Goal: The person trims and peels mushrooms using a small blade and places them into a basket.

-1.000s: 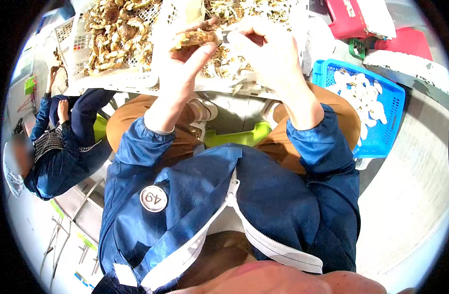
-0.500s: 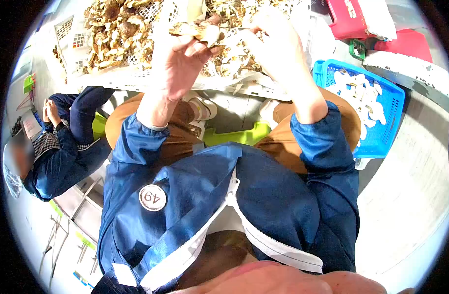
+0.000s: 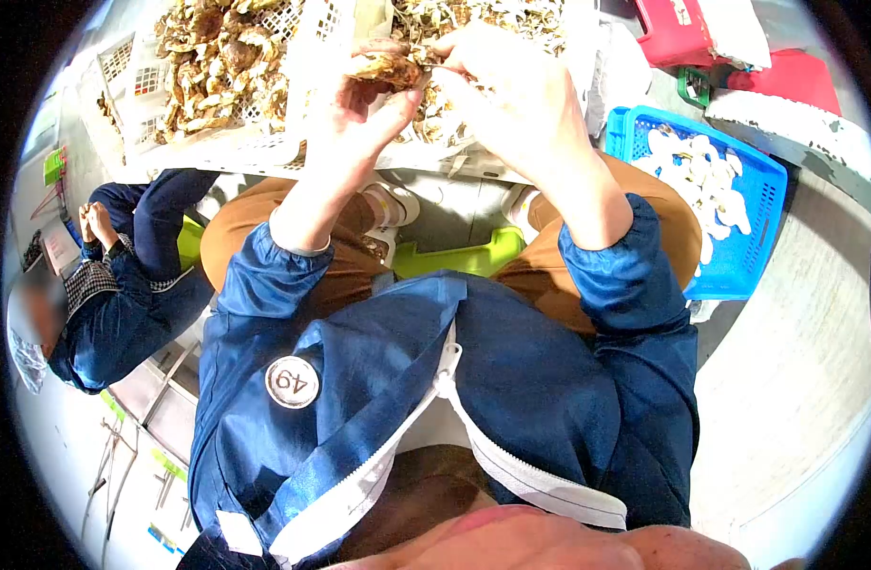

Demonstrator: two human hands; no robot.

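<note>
Mushroom, brown and uneven, is held above the scrap crate, over its left part. The left hand has its thumb and fingers closed around the mushroom from the side and from below. The right hand is brought close to the right end of the mushroom, its fingertips narrow, almost pinched; whether a small tool is between them, one cannot tell, because the strong light washes out this place.

As it seems, the step in hand is fine work on this one end, the left hand serving as holder and the right as worker. The next move probably calls for a firm but gentle left hold and short, controlled motions of the right fingertips.

As to its look, the mushroom is longish and lies nearly crosswise, with darker brown patches and paler yellowish ones; its surface appears rough. The end at the right fingertips is partly hidden.

To the left of the scrap crate is the mushroom crate with many similar brown pieces. To the right of the scrap crate, nearer to the person, stands the blue basket with pale pieces.
</note>
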